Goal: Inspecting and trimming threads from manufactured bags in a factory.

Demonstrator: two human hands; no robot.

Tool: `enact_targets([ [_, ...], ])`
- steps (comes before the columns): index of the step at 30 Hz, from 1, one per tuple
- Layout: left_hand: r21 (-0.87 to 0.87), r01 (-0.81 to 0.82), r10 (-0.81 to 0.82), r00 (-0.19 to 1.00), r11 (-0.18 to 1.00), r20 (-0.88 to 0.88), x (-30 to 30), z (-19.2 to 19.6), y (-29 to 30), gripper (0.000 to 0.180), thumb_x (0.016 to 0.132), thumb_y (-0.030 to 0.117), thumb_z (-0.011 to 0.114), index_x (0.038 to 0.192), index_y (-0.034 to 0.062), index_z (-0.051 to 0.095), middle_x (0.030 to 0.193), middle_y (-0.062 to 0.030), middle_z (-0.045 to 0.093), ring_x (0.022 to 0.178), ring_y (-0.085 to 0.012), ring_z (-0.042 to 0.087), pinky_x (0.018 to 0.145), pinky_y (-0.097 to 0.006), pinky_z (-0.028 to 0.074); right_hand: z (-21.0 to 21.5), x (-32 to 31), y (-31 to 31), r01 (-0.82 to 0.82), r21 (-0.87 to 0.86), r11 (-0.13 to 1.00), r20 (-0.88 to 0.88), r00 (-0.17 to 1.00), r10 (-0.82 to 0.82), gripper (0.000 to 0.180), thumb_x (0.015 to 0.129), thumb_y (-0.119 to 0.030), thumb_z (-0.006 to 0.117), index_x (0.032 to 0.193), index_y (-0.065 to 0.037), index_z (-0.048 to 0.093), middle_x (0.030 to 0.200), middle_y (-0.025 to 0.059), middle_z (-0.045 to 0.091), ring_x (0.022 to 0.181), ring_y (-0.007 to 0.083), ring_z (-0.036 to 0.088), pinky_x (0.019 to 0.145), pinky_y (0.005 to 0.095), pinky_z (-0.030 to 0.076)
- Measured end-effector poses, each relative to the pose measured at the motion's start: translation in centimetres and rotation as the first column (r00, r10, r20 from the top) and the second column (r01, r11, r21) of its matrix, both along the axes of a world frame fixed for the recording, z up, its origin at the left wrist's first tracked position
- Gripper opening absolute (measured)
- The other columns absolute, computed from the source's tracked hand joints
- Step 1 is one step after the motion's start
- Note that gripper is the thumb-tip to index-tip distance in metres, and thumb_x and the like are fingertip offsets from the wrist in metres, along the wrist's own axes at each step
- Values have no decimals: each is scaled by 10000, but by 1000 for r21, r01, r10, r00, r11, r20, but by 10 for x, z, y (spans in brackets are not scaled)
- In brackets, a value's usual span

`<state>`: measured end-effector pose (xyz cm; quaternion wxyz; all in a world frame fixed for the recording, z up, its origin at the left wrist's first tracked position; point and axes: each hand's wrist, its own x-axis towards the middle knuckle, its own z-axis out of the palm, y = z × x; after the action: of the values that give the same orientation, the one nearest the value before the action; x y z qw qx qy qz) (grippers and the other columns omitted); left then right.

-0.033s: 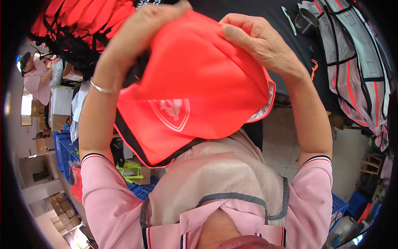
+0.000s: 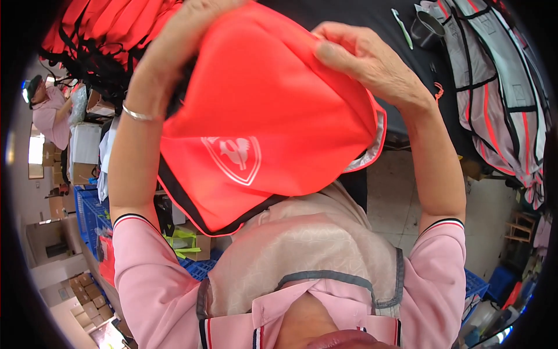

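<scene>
A bright red fabric piece [image 2: 273, 104] with a pale shield emblem, black edging and a silvery underside hangs between my hands, in front of my body. My left hand [image 2: 203, 14] grips its far left part at the top of the view; motion blurs the fingers and the frame edge cuts off some of the hand. On the far right edge, my right hand [image 2: 354, 52] pinches the cloth between thumb and curled fingers. The lower left corner of the fabric drapes down toward my apron [image 2: 308, 232].
Several red items with black straps [image 2: 104, 41] are heaped at the far left. On the dark table [image 2: 401, 75] lie a toothbrush [image 2: 402, 28], a metal cup [image 2: 428, 29] and grey pieces with black trim [image 2: 500, 87]. A co-worker [image 2: 52, 110] stands at left, near blue crates [image 2: 90, 215].
My left hand has moved a little up and left, drawing the cloth with it. More of the shield emblem shows. The right hand has barely shifted.
</scene>
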<state>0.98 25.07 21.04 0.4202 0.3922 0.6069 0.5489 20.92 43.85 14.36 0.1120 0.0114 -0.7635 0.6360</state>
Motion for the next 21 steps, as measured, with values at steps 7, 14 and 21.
enact_targets([
  [7,280,202,-325,791,938,518,-115,-26,64,267,975,305,570,947,55,662,887,-71,677,747,-182,637,667,-273,513,-64,58,-17,73,-488,870,111,994,-21,507,869,-293,729,1227,17,549,1094,33,641,995,81,585,902,239,467],
  [14,3,-143,140,973,990,181,-77,-21,114,353,937,304,617,706,41,657,676,-85,676,537,-200,623,548,-303,527,-100,73,-9,267,-369,890,381,917,-117,468,891,-172,692,1273,45,531,1134,109,663,987,168,650,897,307,510],
  [21,165,-420,377,492,892,-785,-113,-21,110,337,927,328,621,786,28,682,720,-133,677,628,-267,645,602,-348,516,-136,73,-45,388,-801,456,406,912,-63,399,925,-111,652,1266,65,539,1187,143,646,1033,200,651,915,340,529],
])
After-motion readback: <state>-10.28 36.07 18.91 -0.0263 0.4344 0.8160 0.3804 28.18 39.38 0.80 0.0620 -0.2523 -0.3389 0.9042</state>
